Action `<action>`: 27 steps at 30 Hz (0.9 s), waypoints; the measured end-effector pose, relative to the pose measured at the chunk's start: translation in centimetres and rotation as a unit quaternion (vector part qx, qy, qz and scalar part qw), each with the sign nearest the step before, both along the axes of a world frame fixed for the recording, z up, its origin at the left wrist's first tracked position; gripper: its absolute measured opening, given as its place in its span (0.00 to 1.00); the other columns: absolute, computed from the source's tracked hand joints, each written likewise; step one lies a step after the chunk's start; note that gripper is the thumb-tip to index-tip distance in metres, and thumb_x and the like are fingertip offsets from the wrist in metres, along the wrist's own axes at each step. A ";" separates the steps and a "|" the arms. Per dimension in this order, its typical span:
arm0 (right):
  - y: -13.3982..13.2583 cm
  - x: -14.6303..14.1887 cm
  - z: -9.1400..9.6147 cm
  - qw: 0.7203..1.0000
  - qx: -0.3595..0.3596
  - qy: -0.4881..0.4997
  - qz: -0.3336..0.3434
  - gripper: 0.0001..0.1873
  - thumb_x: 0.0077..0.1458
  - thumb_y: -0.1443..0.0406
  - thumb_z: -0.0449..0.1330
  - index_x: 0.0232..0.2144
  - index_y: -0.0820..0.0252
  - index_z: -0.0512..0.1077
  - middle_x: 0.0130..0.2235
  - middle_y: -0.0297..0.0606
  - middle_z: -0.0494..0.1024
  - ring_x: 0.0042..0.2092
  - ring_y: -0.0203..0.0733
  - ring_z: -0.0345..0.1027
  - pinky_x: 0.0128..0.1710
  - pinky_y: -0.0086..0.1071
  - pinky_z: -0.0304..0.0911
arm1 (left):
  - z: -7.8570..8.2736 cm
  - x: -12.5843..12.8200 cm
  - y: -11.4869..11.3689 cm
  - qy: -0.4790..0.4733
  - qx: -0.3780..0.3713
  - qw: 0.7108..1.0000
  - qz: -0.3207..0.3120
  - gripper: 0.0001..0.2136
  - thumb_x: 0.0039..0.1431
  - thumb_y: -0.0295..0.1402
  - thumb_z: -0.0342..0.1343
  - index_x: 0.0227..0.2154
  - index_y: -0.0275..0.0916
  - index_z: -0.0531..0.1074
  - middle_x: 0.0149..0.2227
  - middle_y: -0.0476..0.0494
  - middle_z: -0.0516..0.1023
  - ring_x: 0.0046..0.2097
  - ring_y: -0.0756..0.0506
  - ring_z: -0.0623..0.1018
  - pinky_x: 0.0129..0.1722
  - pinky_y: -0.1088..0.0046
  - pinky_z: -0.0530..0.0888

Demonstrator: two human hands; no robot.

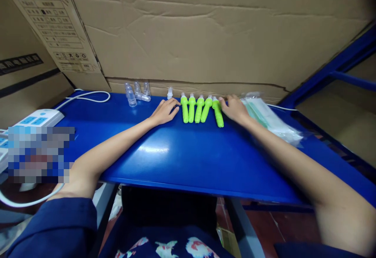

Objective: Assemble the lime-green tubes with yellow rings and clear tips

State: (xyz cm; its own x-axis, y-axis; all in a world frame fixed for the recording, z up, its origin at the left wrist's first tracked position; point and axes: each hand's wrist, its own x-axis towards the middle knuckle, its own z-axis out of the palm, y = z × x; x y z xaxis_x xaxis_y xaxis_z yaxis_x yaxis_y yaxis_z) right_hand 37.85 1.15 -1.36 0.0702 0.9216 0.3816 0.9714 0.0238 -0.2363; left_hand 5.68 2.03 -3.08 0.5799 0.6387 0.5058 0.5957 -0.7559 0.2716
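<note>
Several lime-green plastic pieces [199,109] with clear tips lie side by side in a row at the far edge of the blue table [188,156]. My left hand [165,111] rests flat on the table just left of the row, fingers stretched toward the leftmost green piece. My right hand [235,108] lies at the right end of the row, fingers touching the rightmost green piece [218,113], holding nothing. A small clear cap [169,92] stands behind my left hand.
A few clear plastic caps [135,92] sit at the back left. Clear bags with green contents [268,118] lie to the right. A white power strip [37,119] and cable occupy the left. Cardboard boxes [205,31] wall off the back.
</note>
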 end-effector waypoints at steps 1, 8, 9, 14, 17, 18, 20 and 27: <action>-0.2 0.4 0.2 1.000 0.010 -0.026 -0.012 0.23 0.67 0.58 0.47 0.49 0.69 0.74 0.51 0.61 0.75 0.55 0.59 0.69 0.55 0.47 0.62 | 0.0 0.0 -0.1 0.002 0.003 1.000 0.001 0.14 0.69 0.35 0.44 0.49 0.36 0.71 0.53 0.36 0.77 0.57 0.39 0.75 0.54 0.60 0.66; -1.5 2.2 0.1 0.987 -0.023 -0.119 -0.105 0.22 0.63 0.64 0.51 0.52 0.77 0.71 0.55 0.70 0.70 0.57 0.68 0.65 0.52 0.52 0.62 | 0.2 0.2 -0.5 0.009 0.039 0.996 0.076 0.12 0.67 0.31 0.46 0.48 0.36 0.71 0.52 0.36 0.77 0.55 0.38 0.76 0.52 0.59 0.66; -1.6 2.2 0.0 0.988 -0.034 -0.112 -0.105 0.22 0.63 0.64 0.51 0.53 0.76 0.70 0.55 0.69 0.70 0.57 0.67 0.65 0.51 0.51 0.63 | 0.2 0.2 -0.6 0.013 0.050 0.994 0.094 0.12 0.66 0.30 0.46 0.48 0.36 0.71 0.53 0.35 0.77 0.54 0.37 0.75 0.52 0.59 0.65; -2.2 2.4 0.2 0.986 -0.078 -0.092 -0.111 0.24 0.64 0.64 0.49 0.57 0.74 0.65 0.57 0.65 0.69 0.56 0.64 0.67 0.48 0.46 0.66 | 0.6 0.1 0.1 0.091 0.116 0.980 0.130 0.16 0.66 0.28 0.45 0.52 0.34 0.70 0.59 0.30 0.72 0.56 0.35 0.74 0.54 0.55 0.65; -2.5 2.3 0.3 0.984 -0.099 -0.087 -0.118 0.26 0.64 0.63 0.49 0.60 0.74 0.62 0.58 0.65 0.68 0.55 0.63 0.69 0.47 0.45 0.66 | 1.1 0.0 1.6 0.131 0.152 0.968 0.153 0.19 0.64 0.28 0.45 0.56 0.30 0.68 0.64 0.25 0.67 0.60 0.31 0.70 0.55 0.53 0.64; -2.6 2.2 0.3 0.984 -0.102 -0.085 -0.118 0.26 0.64 0.63 0.49 0.60 0.74 0.61 0.58 0.64 0.67 0.55 0.63 0.69 0.47 0.45 0.66 | 1.3 0.0 2.2 0.131 0.156 0.966 0.161 0.21 0.63 0.27 0.46 0.58 0.29 0.66 0.65 0.25 0.65 0.61 0.31 0.70 0.55 0.52 0.64; -2.7 1.9 0.2 0.984 -0.105 -0.083 -0.116 0.27 0.64 0.62 0.49 0.60 0.74 0.61 0.59 0.65 0.67 0.54 0.64 0.70 0.46 0.45 0.66 | 1.5 0.1 3.2 0.104 0.153 0.963 0.196 0.23 0.63 0.28 0.46 0.61 0.29 0.64 0.66 0.25 0.64 0.61 0.30 0.69 0.56 0.52 0.64; -3.1 1.1 -0.3 0.987 -0.083 -0.101 -0.098 0.26 0.66 0.62 0.46 0.59 0.75 0.62 0.59 0.67 0.66 0.53 0.65 0.70 0.45 0.48 0.67 | 1.5 0.0 5.2 0.008 0.076 0.952 0.298 0.28 0.63 0.36 0.49 0.63 0.28 0.60 0.61 0.22 0.68 0.60 0.29 0.71 0.57 0.50 0.65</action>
